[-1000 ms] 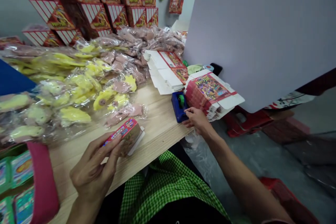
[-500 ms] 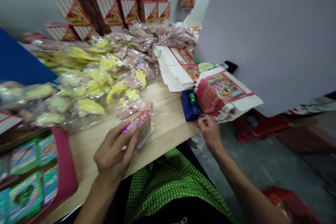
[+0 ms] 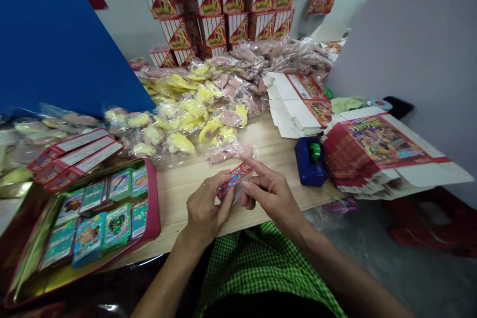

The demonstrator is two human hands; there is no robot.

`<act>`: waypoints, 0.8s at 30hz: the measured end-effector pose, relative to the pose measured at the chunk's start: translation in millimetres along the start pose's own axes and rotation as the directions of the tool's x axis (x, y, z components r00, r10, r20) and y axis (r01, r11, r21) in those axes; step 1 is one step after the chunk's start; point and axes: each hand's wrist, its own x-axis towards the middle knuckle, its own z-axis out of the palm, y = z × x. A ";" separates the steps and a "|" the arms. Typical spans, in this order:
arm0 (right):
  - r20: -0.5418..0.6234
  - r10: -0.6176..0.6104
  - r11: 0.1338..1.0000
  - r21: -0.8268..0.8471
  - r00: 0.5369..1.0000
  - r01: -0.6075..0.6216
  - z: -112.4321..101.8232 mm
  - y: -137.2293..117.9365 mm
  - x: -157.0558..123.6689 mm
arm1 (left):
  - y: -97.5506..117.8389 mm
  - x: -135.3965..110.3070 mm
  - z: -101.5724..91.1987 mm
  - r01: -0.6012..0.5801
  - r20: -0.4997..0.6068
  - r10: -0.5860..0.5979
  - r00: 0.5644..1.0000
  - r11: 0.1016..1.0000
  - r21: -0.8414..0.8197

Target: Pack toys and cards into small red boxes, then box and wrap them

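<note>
A deep blue panel fills the upper left of your view, and a pale lilac partition rises on the right. Ahead, red-and-white printed cartons are stacked high, their yellow lettering too small and slanted to read. Below them, on a light wood-grain table, lies a heap of clear plastic bags holding soft yellow and pink toys.

On the right side of the table sit a pile of flat die-cut box blanks, with bright artwork and stylised title lettering you can't make out, and a smaller stack of white-backed blanks. Just left of the pile stands a blue tape dispenser with a green core. To your left, a pink-rimmed tray holds rows of shiny green and blue picture cards, with no legible writing, and three flattened red cartons lean near its far edge.

The small red printed box is in the air between your hands, above the table and over your green checked lap cloth. Your left hand pinches its near end, fingers curled around it. Your right hand grips it from the other side, forefinger stretched along its top.
</note>
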 end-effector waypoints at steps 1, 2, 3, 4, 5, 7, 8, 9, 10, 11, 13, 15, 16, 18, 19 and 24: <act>-0.001 0.006 1.000 0.004 1.000 -0.006 1.2 1.5 2.6 | 0.2 0.1 0.0 0.006 -0.021 -0.006 1.000 1.000 0.019; 0.000 0.013 1.000 0.005 1.000 -0.013 2.0 3.0 4.5 | 0.1 0.4 0.0 0.004 -0.032 -0.003 0.999 1.000 0.030; -0.002 0.018 1.000 0.006 1.000 -0.018 2.6 4.5 5.8 | -0.2 1.0 0.0 -0.009 -0.032 0.010 0.999 0.999 0.033; -0.003 0.023 1.000 0.006 1.000 -0.023 3.0 5.8 6.7 | -0.8 1.8 -0.2 -0.029 -0.017 0.030 0.999 0.999 0.026; -0.003 0.024 1.000 0.004 1.000 -0.024 3.4 6.9 7.2 | -1.4 2.8 -0.4 -0.046 0.008 0.046 0.999 0.999 0.012; -0.003 0.014 1.000 0.005 1.000 -0.014 4.3 8.7 7.5 | -2.6 5.1 -1.5 -0.051 0.057 0.052 0.997 0.998 -0.030; -0.003 0.007 1.000 0.010 1.000 -0.007 4.8 9.6 7.4 | -3.0 6.3 -2.4 -0.034 0.075 0.038 0.996 0.998 -0.053; -0.009 -0.002 1.000 0.017 1.000 0.002 5.5 10.7 7.1 | -3.0 7.7 -3.5 -0.005 0.090 0.012 0.996 0.997 -0.075; -0.017 -0.010 1.000 0.025 1.000 0.010 6.1 11.9 6.8 | -2.7 9.3 -4.7 0.029 0.104 -0.019 0.994 0.995 -0.100; -0.026 -0.014 0.999 0.037 1.000 0.015 6.7 13.4 6.4 | -2.3 11.1 -6.0 0.064 0.117 -0.049 0.992 0.990 -0.128; -0.044 -0.009 0.997 0.072 0.999 0.012 7.5 16.5 5.9 | -1.4 15.9 -8.4 0.117 0.147 -0.091 0.985 0.976 -0.183; -0.064 0.007 0.994 0.112 0.998 0.000 7.1 19.1 5.7 | -1.3 22.7 -10.1 0.169 0.195 -0.124 0.973 0.958 -0.231; -0.073 0.017 0.992 0.126 0.997 -0.008 6.5 20.0 5.6 | -1.7 26.9 -10.5 0.202 0.226 -0.147 0.963 0.948 -0.245; -0.096 0.030 0.991 0.133 0.995 -0.017 5.3 20.8 5.6 | -2.7 36.5 -10.3 0.300 0.300 -0.220 0.928 0.920 -0.253; -0.104 0.035 0.991 0.131 0.994 -0.021 5.0 20.9 5.7 | -2.9 41.8 -9.7 0.358 0.344 -0.263 0.901 0.900 -0.249; -0.106 0.074 0.984 0.171 0.992 -0.055 7.6 21.6 7.4 | 4.1 65.0 -6.9 0.417 0.553 -0.330 0.765 0.908 -0.035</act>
